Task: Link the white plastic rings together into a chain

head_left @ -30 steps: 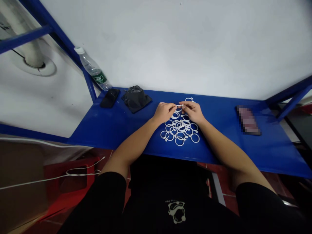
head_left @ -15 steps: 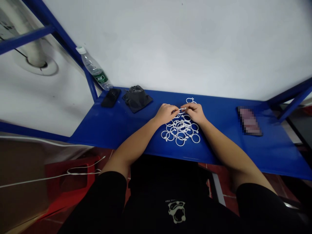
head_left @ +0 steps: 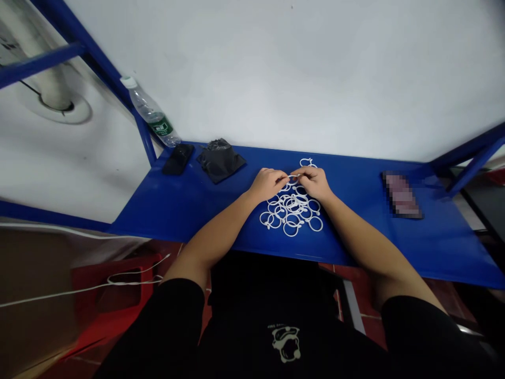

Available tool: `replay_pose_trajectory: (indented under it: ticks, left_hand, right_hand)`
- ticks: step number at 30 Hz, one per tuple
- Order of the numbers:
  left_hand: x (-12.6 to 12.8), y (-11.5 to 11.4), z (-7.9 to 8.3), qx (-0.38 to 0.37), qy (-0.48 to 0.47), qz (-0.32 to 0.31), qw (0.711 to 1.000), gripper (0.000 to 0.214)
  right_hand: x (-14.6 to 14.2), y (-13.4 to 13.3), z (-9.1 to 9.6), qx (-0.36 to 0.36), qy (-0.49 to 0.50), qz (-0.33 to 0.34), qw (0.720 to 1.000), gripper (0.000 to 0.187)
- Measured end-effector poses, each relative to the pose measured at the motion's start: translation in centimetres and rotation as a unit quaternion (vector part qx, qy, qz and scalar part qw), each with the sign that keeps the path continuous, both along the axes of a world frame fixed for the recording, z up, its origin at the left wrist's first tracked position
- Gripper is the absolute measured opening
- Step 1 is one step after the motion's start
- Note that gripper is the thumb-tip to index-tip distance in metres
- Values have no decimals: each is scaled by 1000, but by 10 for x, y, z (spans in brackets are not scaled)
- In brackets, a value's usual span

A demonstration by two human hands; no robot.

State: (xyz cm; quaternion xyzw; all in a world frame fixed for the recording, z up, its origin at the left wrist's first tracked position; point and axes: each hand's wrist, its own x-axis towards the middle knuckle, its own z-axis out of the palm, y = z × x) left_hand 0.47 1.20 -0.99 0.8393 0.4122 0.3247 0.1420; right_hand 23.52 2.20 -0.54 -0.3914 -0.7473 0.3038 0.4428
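Note:
Between my two hands is a white plastic ring (head_left: 292, 176), pinched at its left side by my left hand (head_left: 270, 184) and at its right side by my right hand (head_left: 313, 180). Fingers of both hands are closed on it, and they hide part of its edge. Just below my hands lies a loose pile of several more white rings (head_left: 291, 229), overlapping one another, with small tabs on their edges. Beyond my right hand another white ring (head_left: 305, 160) rests on the blue table (head_left: 355, 184).
At the back left, a plastic bottle (head_left: 153, 115) leans by the blue frame, close to a black phone (head_left: 178, 159) and a crumpled black bag (head_left: 220, 160). A blurred phone-shaped object (head_left: 402, 195) lies on the right. Below left are a red stool (head_left: 134, 295) and a white cable (head_left: 79, 291).
The whole view has shifted very slightly. Both hands stay at the same place over the table, still closed on the ring, and the pile looks the same.

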Motion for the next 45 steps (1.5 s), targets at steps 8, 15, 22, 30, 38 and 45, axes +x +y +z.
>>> replay_pose_trajectory:
  ticks: [8,15,22,30,38,45]
  left_hand:
    - [3,-3,1,11,19,-19,1000,8]
    - [-10,11,-10,5,19,72,997,21]
    - [-9,11,-19,-13,44,71,996,17]
    - [-5,7,-3,32,-24,53,998,9]
    - [-1,5,-4,-5,-122,6,992,13]
    - [-1,2,-2,-11,-141,9,990,18]
  right_hand:
    - [1,4,-3,40,2,-27,999,25]
    - [16,16,-15,18,36,-153,987,33]
    - [25,27,-15,106,-16,-215,971,26]
    - [-3,-3,-4,86,-64,-45,993,27]
    - [-8,-5,-4,54,-63,-30,996,23]
    - [-10,-3,-2,99,-81,-30,991,18]
